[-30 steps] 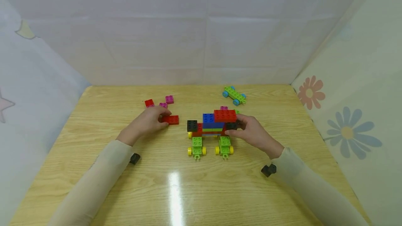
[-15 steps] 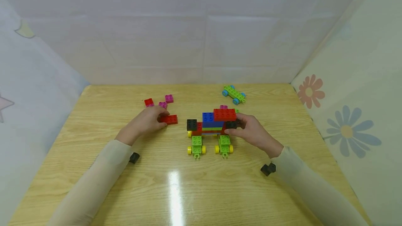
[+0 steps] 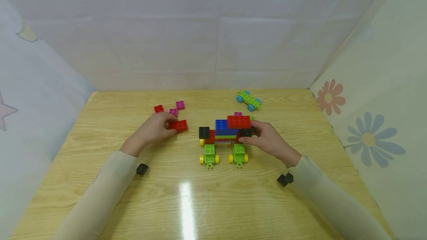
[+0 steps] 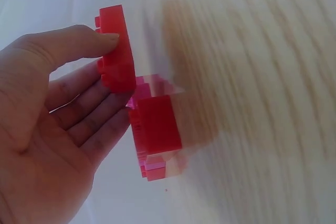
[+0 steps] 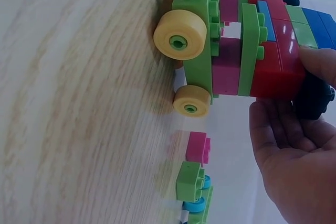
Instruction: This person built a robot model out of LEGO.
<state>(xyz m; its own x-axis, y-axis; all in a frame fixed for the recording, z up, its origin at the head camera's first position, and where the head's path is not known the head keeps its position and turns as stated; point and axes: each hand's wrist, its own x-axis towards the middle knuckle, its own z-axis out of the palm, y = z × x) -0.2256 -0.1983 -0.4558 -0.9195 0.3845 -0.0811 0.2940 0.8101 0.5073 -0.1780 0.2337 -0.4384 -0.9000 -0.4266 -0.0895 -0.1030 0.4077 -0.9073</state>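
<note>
The person's left hand [image 3: 151, 129] pinches a red toy brick [image 3: 179, 125] between thumb and fingertips, left of a wheeled brick model [image 3: 221, 132] and apart from it. The model stands on the wooden table [image 3: 233, 203]; the right hand [image 3: 268, 140] grips its right end, thumb in front, fingers curled behind.

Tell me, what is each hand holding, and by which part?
The left hand pinches a red brick, thumb on one long side. The right hand holds the block toy by one end, at a black brick.
</note>
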